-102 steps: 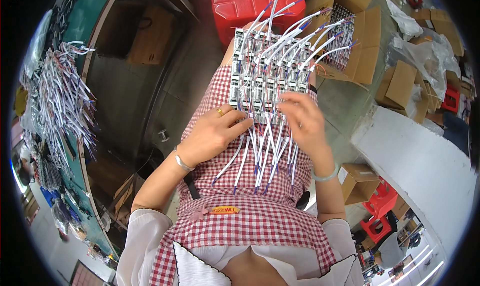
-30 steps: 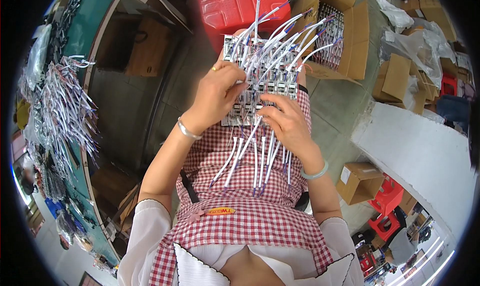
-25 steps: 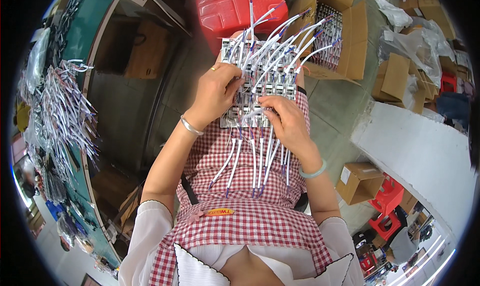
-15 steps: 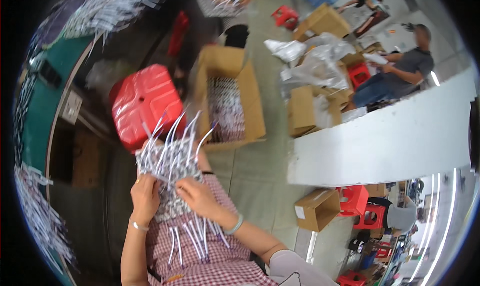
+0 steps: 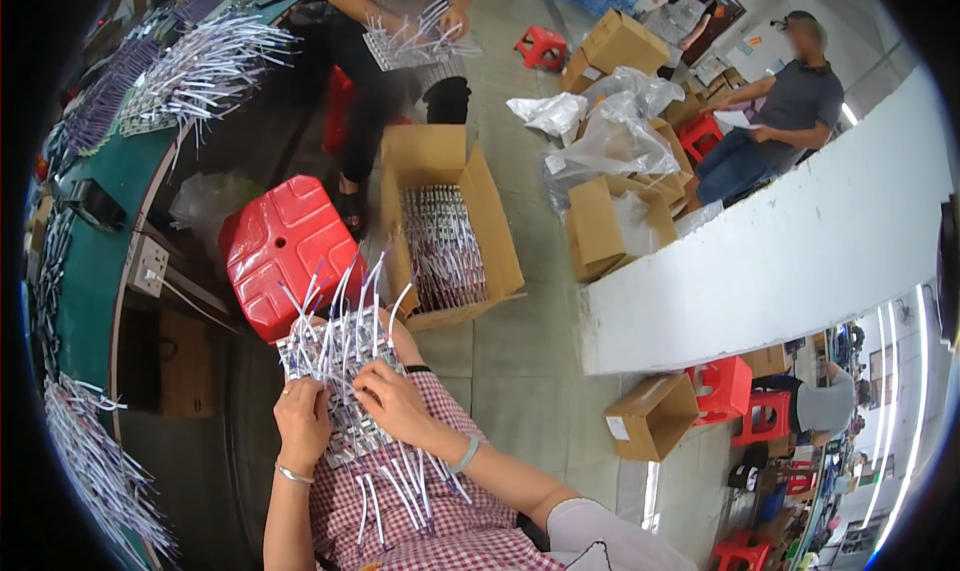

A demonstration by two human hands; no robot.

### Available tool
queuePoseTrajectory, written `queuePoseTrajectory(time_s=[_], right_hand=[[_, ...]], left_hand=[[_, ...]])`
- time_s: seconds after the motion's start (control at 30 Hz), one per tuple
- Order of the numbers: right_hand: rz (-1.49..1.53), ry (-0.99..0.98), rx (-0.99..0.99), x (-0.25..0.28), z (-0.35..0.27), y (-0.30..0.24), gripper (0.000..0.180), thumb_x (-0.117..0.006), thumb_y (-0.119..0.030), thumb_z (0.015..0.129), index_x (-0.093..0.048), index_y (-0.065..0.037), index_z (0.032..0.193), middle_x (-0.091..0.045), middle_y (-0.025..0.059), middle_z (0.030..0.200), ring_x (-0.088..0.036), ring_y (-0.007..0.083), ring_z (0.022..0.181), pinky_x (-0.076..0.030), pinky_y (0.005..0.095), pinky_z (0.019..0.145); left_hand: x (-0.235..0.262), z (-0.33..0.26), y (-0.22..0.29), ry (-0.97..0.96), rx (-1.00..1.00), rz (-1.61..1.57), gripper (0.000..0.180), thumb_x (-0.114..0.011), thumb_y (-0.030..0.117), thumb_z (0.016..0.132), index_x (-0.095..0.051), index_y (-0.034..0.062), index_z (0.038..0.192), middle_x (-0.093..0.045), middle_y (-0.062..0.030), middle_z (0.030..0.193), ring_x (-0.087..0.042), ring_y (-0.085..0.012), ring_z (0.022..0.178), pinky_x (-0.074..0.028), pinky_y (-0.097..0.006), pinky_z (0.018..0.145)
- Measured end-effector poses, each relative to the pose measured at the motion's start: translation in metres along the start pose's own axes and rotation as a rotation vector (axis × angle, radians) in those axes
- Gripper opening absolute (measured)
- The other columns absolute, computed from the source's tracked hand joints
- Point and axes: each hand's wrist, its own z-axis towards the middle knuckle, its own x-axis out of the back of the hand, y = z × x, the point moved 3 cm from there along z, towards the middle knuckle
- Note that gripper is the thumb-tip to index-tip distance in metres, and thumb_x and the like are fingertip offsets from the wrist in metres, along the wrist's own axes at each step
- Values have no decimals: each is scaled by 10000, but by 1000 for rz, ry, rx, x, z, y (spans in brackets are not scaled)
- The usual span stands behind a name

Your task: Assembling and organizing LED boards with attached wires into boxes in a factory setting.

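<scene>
A flat silvery panel [image 5: 352, 433] of small parts, with many thin white wires [image 5: 345, 316] tipped in purple, lies across my lap on a red-and-white checked cloth [image 5: 440, 411]. My left hand [image 5: 302, 423] is closed at the panel's left side, thumb and fingers pinched together; what they hold is hidden. My right hand [image 5: 395, 403] leans in from the right, its fingertips pinched on a white wire over the panel's middle. More loose wires hang past the panel's near edge.
Ahead, a red stool [image 5: 290, 256] stands beside an open cardboard box [image 5: 500, 236] packed with similar panels. At left, a green bench [image 5: 88, 306] bears wire bundles [image 5: 195, 71]. Opposite, a co-worker's hand [image 5: 455, 21] holds another wired panel. A white partition [image 5: 760, 241] runs along the right.
The whole view has shifted, bringing more of the co-worker opposite into sight. Both my hands stay pinched over the panel, with only slight finger movement.
</scene>
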Motion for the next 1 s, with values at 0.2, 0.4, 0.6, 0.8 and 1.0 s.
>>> queuePoseTrajectory(time_s=[0.2,0.4,0.6,0.8,1.0], right_hand=[[-53,127,160,42,20,-20,121,-717,-2,806,-652,-15,907,-628,119,968,-627,258,886,-522,337,736],[13,264,29,90,-10,12,105,-689,42,828,-688,-2,924,-659,88,1016,-654,196,872,-527,296,738],[-110,-91,128,89,-48,-1,159,-649,65,832,-704,-25,951,-666,100,1125,-657,270,1004,-540,345,822],[-237,-208,203,90,-44,-10,193,-629,46,799,-710,-51,945,-625,103,1233,-600,305,1116,-510,386,915],[-303,-218,304,103,-50,7,137,-614,-59,826,-712,-64,921,-605,150,1274,-575,348,1176,-470,426,987]], left_hand=[[-8,13,-3,-10,22,15,125,-724,32,785,-600,40,796,-597,-144,758,-604,-357,747,-488,-446,650],[3,-1,7,110,116,-135,223,-760,-71,746,-647,17,918,-656,-137,901,-654,-285,811,-528,-345,715],[5,-24,59,-243,-237,-45,271,-642,-2,734,-668,46,1000,-641,-70,913,-636,-246,918,-544,-334,733],[-22,-28,74,-487,-407,-27,302,-616,109,762,-678,43,1051,-640,-64,1041,-615,-224,1016,-552,-323,823],[-33,-14,82,-527,-434,-82,284,-590,141,773,-666,57,1034,-641,-74,1047,-606,-255,979,-541,-357,797]])
